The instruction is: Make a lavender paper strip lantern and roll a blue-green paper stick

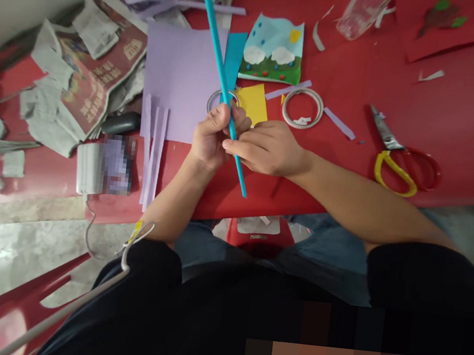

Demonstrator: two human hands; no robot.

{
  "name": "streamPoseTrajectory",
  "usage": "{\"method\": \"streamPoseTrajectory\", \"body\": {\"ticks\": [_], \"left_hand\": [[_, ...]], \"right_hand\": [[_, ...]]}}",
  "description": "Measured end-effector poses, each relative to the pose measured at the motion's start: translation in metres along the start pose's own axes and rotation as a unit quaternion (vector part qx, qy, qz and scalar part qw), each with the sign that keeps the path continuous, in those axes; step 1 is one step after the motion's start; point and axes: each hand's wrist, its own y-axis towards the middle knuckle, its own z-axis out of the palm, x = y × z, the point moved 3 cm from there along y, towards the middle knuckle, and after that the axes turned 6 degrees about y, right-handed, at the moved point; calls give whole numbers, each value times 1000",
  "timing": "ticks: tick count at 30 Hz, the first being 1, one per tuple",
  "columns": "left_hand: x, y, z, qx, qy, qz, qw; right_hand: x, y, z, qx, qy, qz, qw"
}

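Note:
A long, narrow blue paper strip (217, 51) runs slantwise through both hands above the red table, its lower end poking out below them. My left hand (212, 135) is closed around the strip, thumb on top. Just beneath, my right hand (272, 146) pinches the same strip, its fingers curled. Behind my left hand, a roll of tape (209, 102) is partly covered. A yellow paper piece (254, 103), a purple paper sheet (180, 70) and a blue paper piece (233, 58) lie beyond the hands. Another roll of tape (320, 112) rests to the right.
Scissors (389, 138) with yellow and red handles lie at right. A small landscape picture (272, 51) and a clear plastic bottle (360, 12) are farther back. Newspaper (100, 67), purple strips (152, 157), a black mouse-like object (120, 123) and a cabled white device (89, 167) occupy the left.

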Motion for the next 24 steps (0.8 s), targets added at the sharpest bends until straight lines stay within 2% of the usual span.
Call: {"method": "streamPoseTrajectory", "body": {"ticks": [2, 4, 6, 8, 11, 13, 18, 21, 24], "left_hand": [[-5, 1, 0, 0, 1, 8, 1000], [-11, 2, 1, 2, 1, 19, 1000], [-16, 1, 1, 0, 6, 28, 1000], [-19, -1, 2, -6, 13, 31, 999], [-17, -5, 4, -14, 10, 39, 999], [-14, -5, 5, -12, -1, 54, 998], [-3, 2, 0, 13, -6, 67, 998], [0, 6, -6, 12, 31, 58, 998], [-3, 7, -9, 2, 77, 89, 993]], "right_hand": [[-3, 1, -2, -5, -7, 12, 1000], [-5, 3, -7, -45, 14, 37, 998], [-6, 6, -12, -109, 70, 85, 988], [-7, 9, -14, -142, 141, 150, 968], [-6, 10, -6, -113, 222, 241, 938], [-5, 9, 1, -96, 252, 272, 924], [-5, 9, 8, -108, 290, 305, 900], [-4, 12, 4, -114, 305, 333, 885], [-2, 15, 0, -104, 315, 346, 878]]}}
